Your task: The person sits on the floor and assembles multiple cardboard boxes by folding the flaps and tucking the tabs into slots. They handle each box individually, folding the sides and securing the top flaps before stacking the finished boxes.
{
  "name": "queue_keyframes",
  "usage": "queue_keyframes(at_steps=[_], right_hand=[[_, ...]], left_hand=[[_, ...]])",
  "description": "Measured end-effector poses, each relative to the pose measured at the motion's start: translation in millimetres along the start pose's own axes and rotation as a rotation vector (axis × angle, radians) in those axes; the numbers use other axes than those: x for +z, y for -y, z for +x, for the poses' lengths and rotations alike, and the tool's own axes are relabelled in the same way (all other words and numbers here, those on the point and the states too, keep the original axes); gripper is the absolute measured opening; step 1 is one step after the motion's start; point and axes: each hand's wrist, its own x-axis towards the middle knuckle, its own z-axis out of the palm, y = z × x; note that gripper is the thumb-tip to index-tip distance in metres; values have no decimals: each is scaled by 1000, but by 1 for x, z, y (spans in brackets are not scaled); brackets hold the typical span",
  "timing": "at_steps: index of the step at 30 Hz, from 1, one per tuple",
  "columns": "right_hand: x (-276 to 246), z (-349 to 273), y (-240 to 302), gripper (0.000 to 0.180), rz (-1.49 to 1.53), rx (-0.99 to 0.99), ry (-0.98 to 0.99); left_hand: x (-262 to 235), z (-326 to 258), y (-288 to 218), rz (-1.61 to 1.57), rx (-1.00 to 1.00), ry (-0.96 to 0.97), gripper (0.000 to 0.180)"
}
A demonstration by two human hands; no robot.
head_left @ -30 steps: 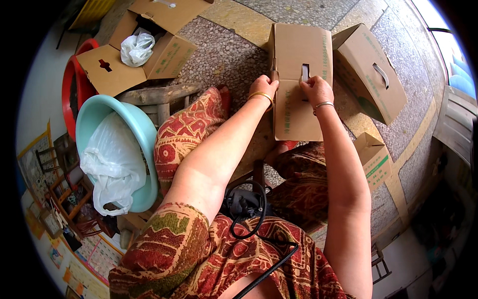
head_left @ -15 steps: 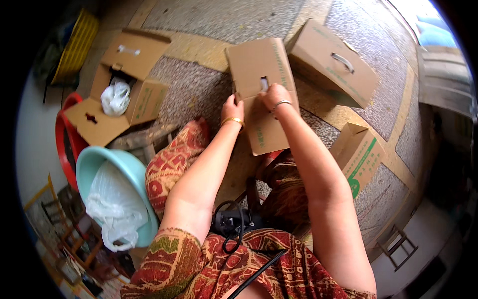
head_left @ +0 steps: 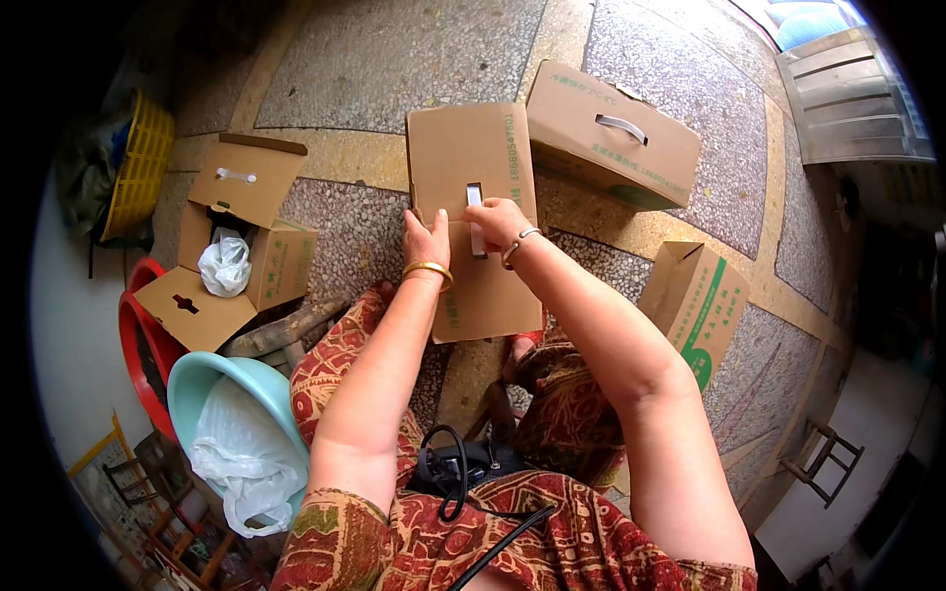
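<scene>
The flat cardboard box (head_left: 478, 217) stood up on the person's lap, its long side pointing away from the fingers; the left hand (head_left: 426, 239) gripped its left edge; the right hand (head_left: 496, 221) pinched the white handle strip (head_left: 476, 219) at its middle slot.

Bright daylight from upper right, soft shadows, sharp centre, strong fisheye bending, dark vignette rim.
</scene>
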Motion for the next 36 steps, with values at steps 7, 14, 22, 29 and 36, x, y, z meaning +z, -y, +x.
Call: queue_keyframes(at_steps=[7, 14, 22, 29, 36], right_hand=[[24, -43, 22, 14, 255, -47, 134], [24, -80, 51, 15, 499, -137, 121], [26, -129, 90, 12, 668, -267, 155], [-5, -138, 122, 10, 828, -424, -87], [-92, -121, 157, 9, 967, -628, -216]], left_hand=[[-48, 10, -12, 14, 119, 29, 76], [-96, 5, -53, -274, 294, 200, 71], [-150, -14, -102, -635, 314, 241, 69], [-181, 3, -111, -941, 357, -8, 53], [-180, 8, -116, -1117, 331, -17, 42]])
